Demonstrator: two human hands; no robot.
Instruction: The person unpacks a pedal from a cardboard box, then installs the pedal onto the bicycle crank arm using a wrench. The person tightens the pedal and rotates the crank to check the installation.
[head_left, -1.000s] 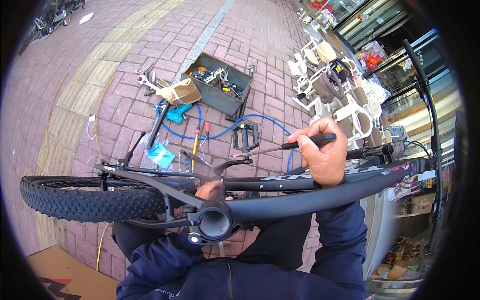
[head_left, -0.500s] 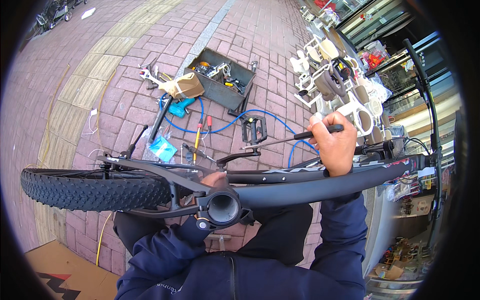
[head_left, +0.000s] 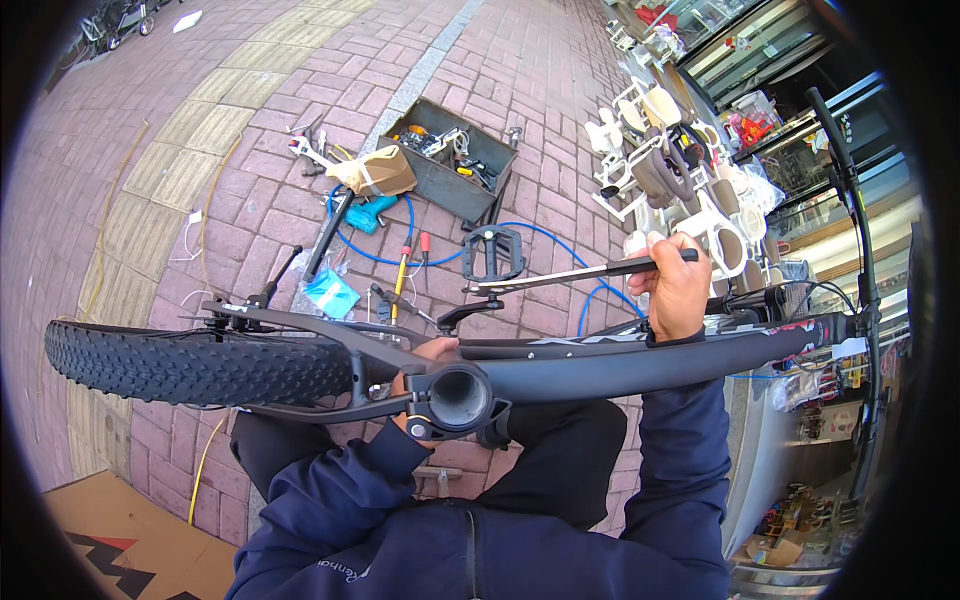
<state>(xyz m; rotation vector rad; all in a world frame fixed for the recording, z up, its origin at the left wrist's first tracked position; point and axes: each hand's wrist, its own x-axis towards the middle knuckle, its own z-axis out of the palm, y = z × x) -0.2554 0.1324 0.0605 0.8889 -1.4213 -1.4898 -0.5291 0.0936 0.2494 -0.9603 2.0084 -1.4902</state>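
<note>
A black bicycle frame [head_left: 600,383] lies across in front of me, with its open seat tube [head_left: 459,399] facing up. My right hand [head_left: 676,287] is closed around the black handle of a long flat pedal wrench [head_left: 560,277]. The wrench's silver end lies at the base of a black pedal [head_left: 492,254], where the pedal meets the crank arm [head_left: 468,313]. Behind the seat tube, my left hand [head_left: 428,357] is close to the crank's inner end. Its fingers are mostly hidden by the frame, so their grip is unclear.
A knobby tyre [head_left: 200,365] is at the left and handlebars [head_left: 858,200] at the right. Beyond the pedal are a grey toolbox [head_left: 455,185], a teal power tool [head_left: 368,215], a blue hose [head_left: 545,232] and loose tools. White-and-brown child seats [head_left: 670,170] stand far right. Cardboard [head_left: 120,540] lies near left.
The pedal has turned to show its broad open frame. The wrench has shifted slightly left at its head and shows more of its flat side. My right hand keeps its hold.
</note>
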